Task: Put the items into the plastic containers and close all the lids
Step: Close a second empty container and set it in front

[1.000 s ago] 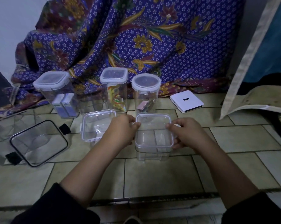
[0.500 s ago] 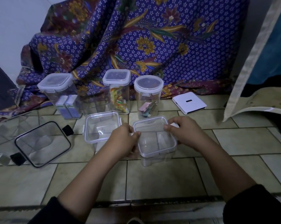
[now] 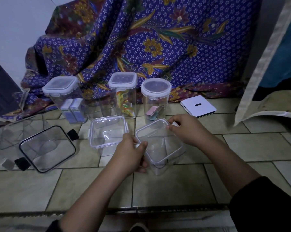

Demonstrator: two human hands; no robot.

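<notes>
Both hands hold clear square plastic container with clear lid (image 3: 159, 145), turned cornerwise on beige tiled floor (image 3: 175, 186). Left hand (image 3: 130, 155) fingers (image 3: 142, 145) curl round its near-left corner, thumb on lid. Right hand (image 3: 187, 129) fingers (image 3: 172, 127) pinch far-right corner latch. Second clear lidded square container (image 3: 108, 131) sits just left of left fingers.

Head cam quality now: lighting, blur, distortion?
Head view: dim, bluish light, no hard shadows; wide-angle bowing of tile lines near the edges; the clear container between the left hand and right hand shows faint edges only; hands look reasonably sharp.
</notes>
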